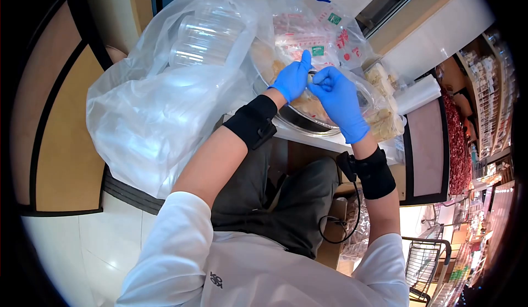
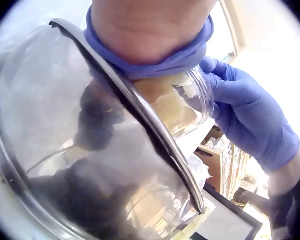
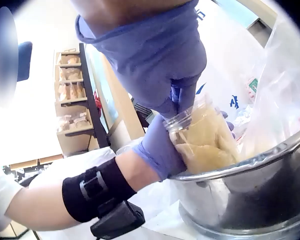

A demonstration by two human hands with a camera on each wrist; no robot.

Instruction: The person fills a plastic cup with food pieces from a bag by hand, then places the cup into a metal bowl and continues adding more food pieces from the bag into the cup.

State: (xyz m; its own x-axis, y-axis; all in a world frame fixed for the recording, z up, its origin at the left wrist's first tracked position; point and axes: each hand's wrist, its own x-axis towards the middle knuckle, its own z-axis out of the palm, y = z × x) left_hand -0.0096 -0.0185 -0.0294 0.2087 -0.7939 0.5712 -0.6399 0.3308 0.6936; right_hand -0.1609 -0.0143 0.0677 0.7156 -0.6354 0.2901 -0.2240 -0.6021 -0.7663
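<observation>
A clear plastic jar (image 3: 205,135) packed with pale yellow food is held over a large metal bowl (image 3: 240,167). My left hand (image 3: 157,150), in a blue glove, wraps round the jar's side; in the head view the left hand (image 1: 294,78) has its thumb up. My right hand (image 3: 155,55), also gloved, comes down from above and its fingertips (image 3: 182,97) pinch at the jar's mouth. In the head view the right hand (image 1: 341,103) meets the left over the bowl (image 1: 308,125). The left wrist view shows the jar (image 2: 180,105) behind the bowl's wall (image 2: 65,150).
A big clear plastic bag (image 1: 154,103) with empty clear jars (image 1: 203,37) lies left of the bowl. Bags of food with red labels (image 1: 308,37) lie behind it. Shop shelves (image 1: 484,87) stand on the right, a wire cart (image 1: 423,263) at bottom right.
</observation>
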